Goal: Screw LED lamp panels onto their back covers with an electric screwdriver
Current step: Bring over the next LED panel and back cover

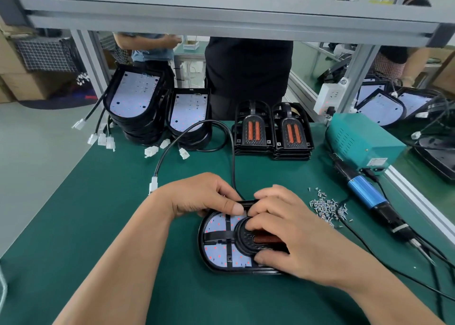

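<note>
One wide-angle head camera is looking forward and down, close above the flat green-matted workbench (103, 226); a grey aluminium rail (221, 12) is crossing the top edge.

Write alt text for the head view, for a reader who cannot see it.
The left hand and right hand grip an LED lamp lying flat on a green mat, a black frame over its white panel. An electric screwdriver and a pile of screws lie to their right; stacks of lamp parts stand behind.
</note>
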Demonstrator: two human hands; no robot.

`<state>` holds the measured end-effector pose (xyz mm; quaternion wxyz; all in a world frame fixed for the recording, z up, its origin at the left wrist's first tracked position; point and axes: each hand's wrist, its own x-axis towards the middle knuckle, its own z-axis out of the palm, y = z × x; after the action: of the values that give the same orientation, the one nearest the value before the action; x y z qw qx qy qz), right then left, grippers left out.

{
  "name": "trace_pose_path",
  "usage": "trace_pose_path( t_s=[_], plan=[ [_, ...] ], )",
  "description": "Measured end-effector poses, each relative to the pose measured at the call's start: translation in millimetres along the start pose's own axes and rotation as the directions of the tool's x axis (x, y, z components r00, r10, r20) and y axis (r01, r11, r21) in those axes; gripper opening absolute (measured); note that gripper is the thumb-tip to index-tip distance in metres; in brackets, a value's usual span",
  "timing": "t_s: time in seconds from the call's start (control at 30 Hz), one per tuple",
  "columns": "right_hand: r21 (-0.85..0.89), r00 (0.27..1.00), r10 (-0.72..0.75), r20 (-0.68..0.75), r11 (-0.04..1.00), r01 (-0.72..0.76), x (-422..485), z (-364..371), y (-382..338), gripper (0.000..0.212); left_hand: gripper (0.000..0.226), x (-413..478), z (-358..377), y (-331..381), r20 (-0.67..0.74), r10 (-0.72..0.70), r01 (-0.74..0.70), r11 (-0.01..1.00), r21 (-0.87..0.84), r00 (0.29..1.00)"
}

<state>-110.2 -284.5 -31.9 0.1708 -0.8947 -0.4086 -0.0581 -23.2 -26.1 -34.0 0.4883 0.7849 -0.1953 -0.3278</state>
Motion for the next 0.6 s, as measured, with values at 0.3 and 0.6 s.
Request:
trace_pose_path(
  t_s=[0.3, 0.6],
  plan=[
    [0.161, 0.999, 0.048, -0.023, 0.986, -0.044, -1, 5, 9, 0.042, 0.041, 6, -1, -9, -0.036, -0.011, 0.010, 1.000, -0.030, 0.999],
    [0.403, 0.978, 0.132, -0.161, 0.913, -0.057, -7, -1, 23, 0.037, 0.030, 22, 1, -11, -0.262, -0.136, -0.029, 0.840, -0.542, 0.956]
  ],
)
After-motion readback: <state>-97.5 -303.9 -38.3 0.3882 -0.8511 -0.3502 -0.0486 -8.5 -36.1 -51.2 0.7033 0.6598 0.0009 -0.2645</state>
